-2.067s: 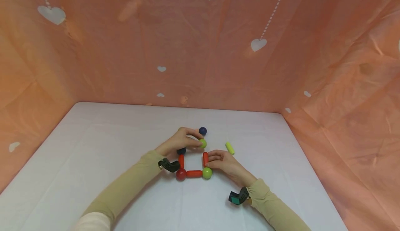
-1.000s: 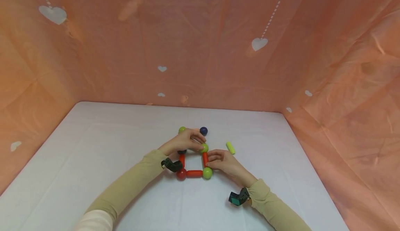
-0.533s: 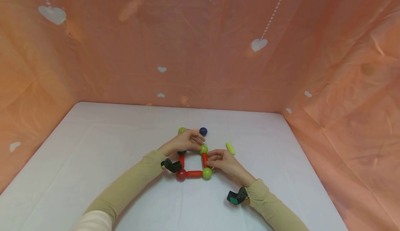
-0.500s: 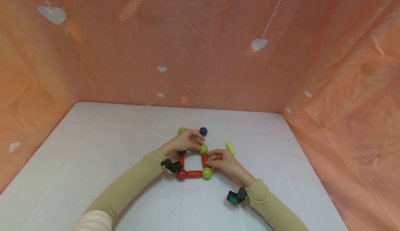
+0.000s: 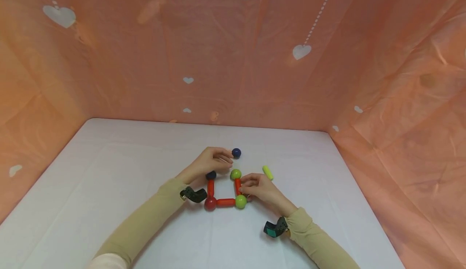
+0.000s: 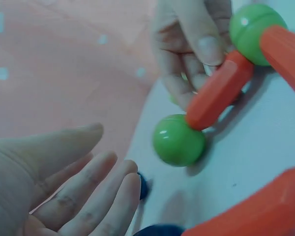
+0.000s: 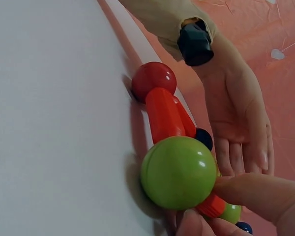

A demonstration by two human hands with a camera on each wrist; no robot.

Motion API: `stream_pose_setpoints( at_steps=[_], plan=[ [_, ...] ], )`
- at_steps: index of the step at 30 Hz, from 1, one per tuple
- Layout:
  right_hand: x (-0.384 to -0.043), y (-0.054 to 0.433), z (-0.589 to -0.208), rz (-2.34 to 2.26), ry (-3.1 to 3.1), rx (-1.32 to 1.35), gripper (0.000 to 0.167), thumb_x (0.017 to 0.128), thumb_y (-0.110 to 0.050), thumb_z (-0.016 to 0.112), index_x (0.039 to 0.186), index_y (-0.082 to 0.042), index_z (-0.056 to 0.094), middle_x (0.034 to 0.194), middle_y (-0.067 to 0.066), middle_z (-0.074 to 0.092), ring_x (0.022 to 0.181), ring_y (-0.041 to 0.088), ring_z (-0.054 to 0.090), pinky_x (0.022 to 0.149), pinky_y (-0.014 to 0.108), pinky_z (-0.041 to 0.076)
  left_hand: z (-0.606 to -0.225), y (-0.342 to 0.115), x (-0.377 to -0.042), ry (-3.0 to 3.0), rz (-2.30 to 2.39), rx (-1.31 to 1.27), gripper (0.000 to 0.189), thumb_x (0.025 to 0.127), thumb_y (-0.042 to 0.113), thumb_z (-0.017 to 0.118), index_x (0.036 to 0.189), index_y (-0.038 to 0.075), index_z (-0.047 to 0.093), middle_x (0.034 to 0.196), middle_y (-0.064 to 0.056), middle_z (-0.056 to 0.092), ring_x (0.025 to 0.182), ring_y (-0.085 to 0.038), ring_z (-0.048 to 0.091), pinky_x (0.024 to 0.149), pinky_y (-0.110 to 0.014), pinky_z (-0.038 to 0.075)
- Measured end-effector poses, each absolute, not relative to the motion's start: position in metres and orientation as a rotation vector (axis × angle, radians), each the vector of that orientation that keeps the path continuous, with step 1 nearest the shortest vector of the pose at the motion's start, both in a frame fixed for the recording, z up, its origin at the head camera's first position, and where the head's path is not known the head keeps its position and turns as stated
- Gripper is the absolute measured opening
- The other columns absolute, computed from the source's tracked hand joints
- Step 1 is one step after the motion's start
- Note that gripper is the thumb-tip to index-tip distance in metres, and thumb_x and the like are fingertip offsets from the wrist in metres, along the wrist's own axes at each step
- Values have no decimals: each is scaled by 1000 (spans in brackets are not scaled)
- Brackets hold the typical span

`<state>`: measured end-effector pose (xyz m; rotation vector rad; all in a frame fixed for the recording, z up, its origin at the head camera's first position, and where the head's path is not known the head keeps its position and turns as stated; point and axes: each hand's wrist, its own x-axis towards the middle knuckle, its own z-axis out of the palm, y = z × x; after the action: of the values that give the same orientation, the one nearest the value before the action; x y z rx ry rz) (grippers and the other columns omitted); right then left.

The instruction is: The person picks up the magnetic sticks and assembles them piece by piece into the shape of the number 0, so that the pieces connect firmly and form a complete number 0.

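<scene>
My left hand (image 5: 206, 163) hovers above the far side of the toy frame, holding nothing; its fingers are extended in the left wrist view. Just right of its fingertips, apart from them, sits a green ball (image 5: 236, 174). My right hand (image 5: 265, 190) pinches the right-side red rod (image 6: 220, 91), which joins that ball to a near green ball (image 5: 240, 201). Another red rod (image 5: 226, 202) runs left to a red ball (image 5: 210, 203). From there the left-side red rod (image 5: 210, 188) leads to a dark blue ball (image 5: 210, 175), partly hidden by my left forearm.
A loose yellow-green rod (image 5: 267, 172) lies beyond my right hand. Behind my left fingertips is another dark blue ball (image 5: 236, 153). The white table (image 5: 145, 139) ends at an orange cloth backdrop (image 5: 255, 79) with heart prints.
My left hand brought the green ball to the far end of the right-side red rod, then let go and drew back up and left. The right hand stays on the rod.
</scene>
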<state>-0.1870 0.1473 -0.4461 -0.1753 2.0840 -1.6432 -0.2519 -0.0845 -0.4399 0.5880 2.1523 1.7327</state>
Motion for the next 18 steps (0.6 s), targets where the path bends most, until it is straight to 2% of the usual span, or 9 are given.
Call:
stream_pose_setpoints(
  at_steps=[2, 5, 12, 18],
  plan=[
    [-188, 147, -446, -1633, 2082, -174, 38, 88, -10, 69, 119, 7, 56, 96, 11, 66, 80, 18, 63, 68, 32, 56, -438, -92, -248, 2117, 1799, 545, 37, 88, 11, 70, 120, -3, 61, 113, -13, 66, 99, -28, 65, 83, -35, 54],
    [-190, 146, -446, -1621, 2085, -167, 37, 87, -10, 70, 119, 6, 56, 95, 11, 67, 78, 18, 63, 67, 32, 56, -437, -105, -241, 2117, 1878, 428, 35, 89, 14, 70, 118, -2, 61, 114, -17, 65, 97, -31, 65, 82, -36, 55],
    [-191, 146, -445, -1593, 2123, -166, 36, 87, -12, 70, 116, 5, 58, 92, 11, 68, 76, 18, 63, 66, 33, 57, -446, -130, -226, 2254, 1857, 71, 29, 85, 15, 74, 105, -3, 64, 92, -12, 67, 80, -22, 67, 74, -32, 57],
    [-192, 144, -449, -1596, 2119, -176, 36, 86, -17, 72, 112, 5, 60, 84, 10, 68, 72, 18, 63, 61, 30, 55, -459, -139, -215, 2198, 1777, 51, 35, 84, 18, 75, 105, -6, 61, 85, -12, 69, 72, -22, 67, 69, -33, 58]
  ],
)
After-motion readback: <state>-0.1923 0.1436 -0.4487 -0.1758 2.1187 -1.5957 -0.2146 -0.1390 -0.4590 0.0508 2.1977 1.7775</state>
